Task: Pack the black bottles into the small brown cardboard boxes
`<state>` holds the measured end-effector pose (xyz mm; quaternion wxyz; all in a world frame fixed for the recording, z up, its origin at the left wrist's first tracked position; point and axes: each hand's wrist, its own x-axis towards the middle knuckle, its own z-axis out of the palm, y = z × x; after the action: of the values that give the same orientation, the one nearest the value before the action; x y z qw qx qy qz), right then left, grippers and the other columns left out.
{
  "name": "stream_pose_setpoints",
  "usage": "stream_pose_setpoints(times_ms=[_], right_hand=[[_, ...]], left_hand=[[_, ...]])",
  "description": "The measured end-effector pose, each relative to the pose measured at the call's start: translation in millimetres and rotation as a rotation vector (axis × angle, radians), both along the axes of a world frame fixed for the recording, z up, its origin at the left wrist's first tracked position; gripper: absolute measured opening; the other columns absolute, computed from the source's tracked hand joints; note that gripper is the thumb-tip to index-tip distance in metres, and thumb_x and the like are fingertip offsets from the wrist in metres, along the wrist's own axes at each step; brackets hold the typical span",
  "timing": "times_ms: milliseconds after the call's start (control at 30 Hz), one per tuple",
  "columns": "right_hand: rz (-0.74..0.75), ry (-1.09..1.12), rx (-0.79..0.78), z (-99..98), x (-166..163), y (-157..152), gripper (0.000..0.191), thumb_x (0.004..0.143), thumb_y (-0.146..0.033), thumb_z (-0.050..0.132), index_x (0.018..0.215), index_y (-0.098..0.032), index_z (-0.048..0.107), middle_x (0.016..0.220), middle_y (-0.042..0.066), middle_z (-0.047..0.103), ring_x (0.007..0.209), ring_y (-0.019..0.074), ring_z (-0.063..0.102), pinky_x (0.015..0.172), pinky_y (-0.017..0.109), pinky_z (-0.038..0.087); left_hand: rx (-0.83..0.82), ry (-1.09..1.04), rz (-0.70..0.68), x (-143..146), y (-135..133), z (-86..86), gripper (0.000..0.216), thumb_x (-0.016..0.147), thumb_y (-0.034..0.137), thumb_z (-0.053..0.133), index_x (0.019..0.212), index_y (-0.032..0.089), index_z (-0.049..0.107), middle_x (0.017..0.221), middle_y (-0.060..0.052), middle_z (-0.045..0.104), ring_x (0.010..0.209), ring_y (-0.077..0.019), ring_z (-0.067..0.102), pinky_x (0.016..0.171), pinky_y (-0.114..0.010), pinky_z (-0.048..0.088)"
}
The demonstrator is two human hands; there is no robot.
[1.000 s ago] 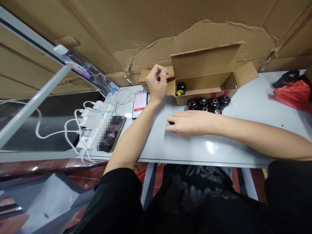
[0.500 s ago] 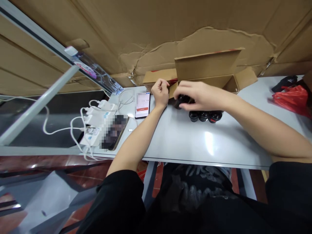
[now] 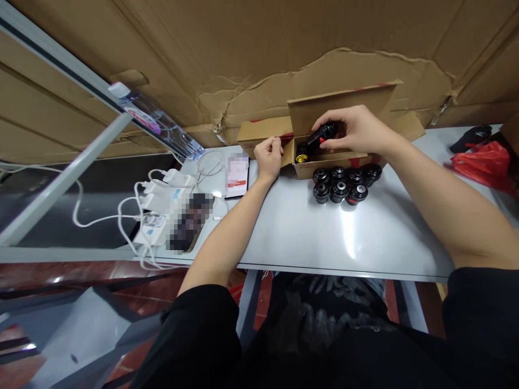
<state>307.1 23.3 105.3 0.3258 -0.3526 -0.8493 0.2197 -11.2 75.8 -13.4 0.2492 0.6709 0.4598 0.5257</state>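
Observation:
An open cardboard box [image 3: 324,159] lies on the grey table [image 3: 316,237] against the cardboard wall. My right hand [image 3: 357,129] is closed on a black round part [image 3: 320,135] and holds it inside the box, over another black part with a brass end [image 3: 300,156]. My left hand [image 3: 268,156] is curled shut on the box's left flap [image 3: 287,152]. Several black round parts [image 3: 344,183] sit in two rows on the table just in front of the box.
A phone [image 3: 237,175] lies left of the box. Farther left are a second phone [image 3: 190,221], white chargers and cables [image 3: 158,205], and a water bottle [image 3: 158,121]. A red plastic bag [image 3: 484,162] and a black object [image 3: 472,138] lie at the right.
My right hand lifted a black part from the near table and carried it up into the box. My left hand slid slightly down onto the flap. The camera shifted a little.

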Motion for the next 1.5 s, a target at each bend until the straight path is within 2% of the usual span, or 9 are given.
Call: stream_pose_setpoints(times_ms=[100,200,300,433,600,700,1067,1300,1500], right_hand=[[0.008,0.010,0.003,-3.0,1,4,0.048,0.097,-0.047,0.093,0.139,-0.024,0.093,0.116,0.008,0.093,0.096,0.0294,0.076,0.088,0.042,0.065],[0.007,0.025,-0.007,-4.3,0,4,0.046,0.098,-0.047,0.092,0.139,-0.025,0.092,0.117,0.008,0.093,0.097,0.0305,0.077,0.088,0.043,0.065],[-0.002,0.016,0.009,-5.7,-1,2,0.039,0.102,-0.046,0.088,0.136,-0.026,0.091,0.110,0.007,0.092,0.096,0.0307,0.078,0.088,0.043,0.064],[-0.055,-0.043,0.084,-6.8,-5,2,0.029,0.106,-0.044,0.081,0.127,-0.027,0.091,0.108,0.007,0.090,0.096,0.0301,0.077,0.091,0.043,0.061],[-0.062,-0.078,0.123,-4.5,-6,0,0.030,0.104,-0.038,0.081,0.130,-0.026,0.090,0.128,0.014,0.093,0.115,0.0363,0.080,0.108,0.051,0.064],[-0.051,-0.096,0.122,-4.5,-5,0,0.038,0.103,-0.037,0.082,0.137,-0.025,0.090,0.135,0.015,0.093,0.119,0.0373,0.082,0.111,0.052,0.065],[-0.102,-0.142,0.172,-13.2,-2,7,0.036,0.102,-0.042,0.085,0.135,-0.029,0.092,0.125,0.012,0.094,0.119,0.0387,0.084,0.106,0.050,0.069],[-0.079,-0.111,0.159,-8.8,-3,3,0.044,0.099,-0.049,0.088,0.139,-0.034,0.093,0.137,0.013,0.092,0.128,0.0455,0.084,0.122,0.061,0.066],[-0.053,-0.160,0.110,-4.1,-5,-1,0.043,0.103,-0.053,0.084,0.141,-0.034,0.093,0.144,0.014,0.089,0.132,0.0469,0.082,0.120,0.063,0.065]], left_hand=[[0.122,-0.037,0.140,1,-1,-8.0,0.082,0.127,0.070,0.065,0.063,0.028,0.035,0.062,0.004,0.038,0.062,-0.0159,0.033,0.069,-0.041,0.029],[0.139,-0.018,0.122,5,-6,-7.0,0.088,0.125,0.079,0.065,0.062,0.027,0.032,0.062,0.003,0.035,0.064,-0.0158,0.029,0.067,-0.041,0.027],[0.124,-0.003,0.032,9,-12,-0.7,0.097,0.116,0.098,0.064,0.059,0.027,0.031,0.059,0.003,0.032,0.062,-0.0150,0.027,0.064,-0.041,0.025],[-0.009,0.003,-0.149,15,-18,5.9,0.105,0.105,0.115,0.063,0.049,0.027,0.048,0.048,0.001,0.045,0.050,-0.0128,0.037,0.055,-0.039,0.027],[-0.092,-0.025,-0.244,17,-16,8.4,0.108,0.102,0.117,0.067,0.044,0.027,0.054,0.042,-0.001,0.048,0.041,-0.0106,0.039,0.050,-0.037,0.028],[-0.098,-0.042,-0.278,17,-14,7.4,0.108,0.096,0.121,0.068,0.044,0.027,0.056,0.040,-0.001,0.048,0.039,-0.0105,0.038,0.049,-0.035,0.025],[-0.093,-0.082,-0.296,18,-8,1.0,0.109,0.090,0.125,0.071,0.045,0.026,0.056,0.041,0.000,0.050,0.039,-0.0102,0.038,0.048,-0.034,0.026],[-0.083,-0.106,-0.323,18,-6,-0.6,0.109,0.093,0.122,0.072,0.046,0.025,0.056,0.041,0.000,0.052,0.038,-0.0098,0.041,0.047,-0.031,0.027],[-0.069,-0.106,-0.332,19,-7,1.6,0.109,0.093,0.121,0.072,0.045,0.025,0.054,0.041,0.001,0.050,0.038,-0.0098,0.039,0.047,-0.031,0.027]])
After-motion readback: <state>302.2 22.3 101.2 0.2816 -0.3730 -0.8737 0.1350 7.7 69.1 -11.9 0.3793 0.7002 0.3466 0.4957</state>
